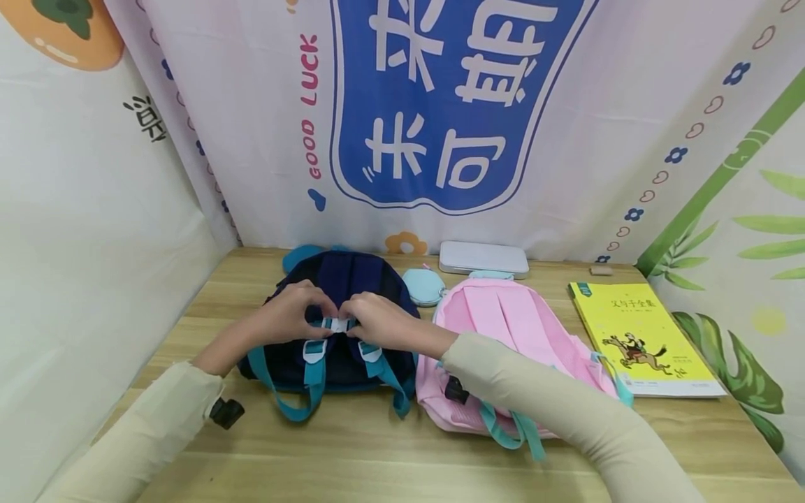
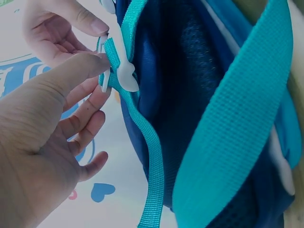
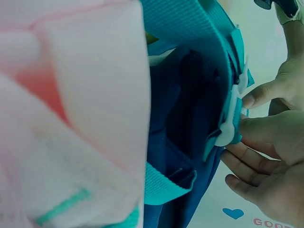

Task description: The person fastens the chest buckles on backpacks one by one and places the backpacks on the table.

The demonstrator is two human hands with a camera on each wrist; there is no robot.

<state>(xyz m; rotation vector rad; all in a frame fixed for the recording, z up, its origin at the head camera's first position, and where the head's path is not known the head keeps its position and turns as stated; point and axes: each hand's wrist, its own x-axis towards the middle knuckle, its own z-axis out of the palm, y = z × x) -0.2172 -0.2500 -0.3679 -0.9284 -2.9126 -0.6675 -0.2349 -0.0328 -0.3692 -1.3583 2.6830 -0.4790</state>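
A navy backpack [image 1: 352, 269] with teal straps lies on the table, its strap side up. Across its straps runs a short teal band with a white buckle [image 1: 339, 325]. My left hand [image 1: 291, 312] pinches the left end of this buckle between thumb and fingers. From the other side, my right hand [image 1: 379, 322] pinches the right end, and the two hands nearly touch. The left wrist view shows the fingertips on the teal webbing [image 2: 112, 51], beside a white strap adjuster [image 2: 126, 75]. Fingers partly hide the buckle, so I cannot tell whether its halves are joined.
A pink backpack [image 1: 503, 314] lies right of the navy one, under my right forearm. Behind them are a light-blue round pouch [image 1: 423, 287] and a white case [image 1: 483, 258]. A yellow book [image 1: 641, 335] lies at the right. Printed curtains [image 1: 264, 140] surround the table.
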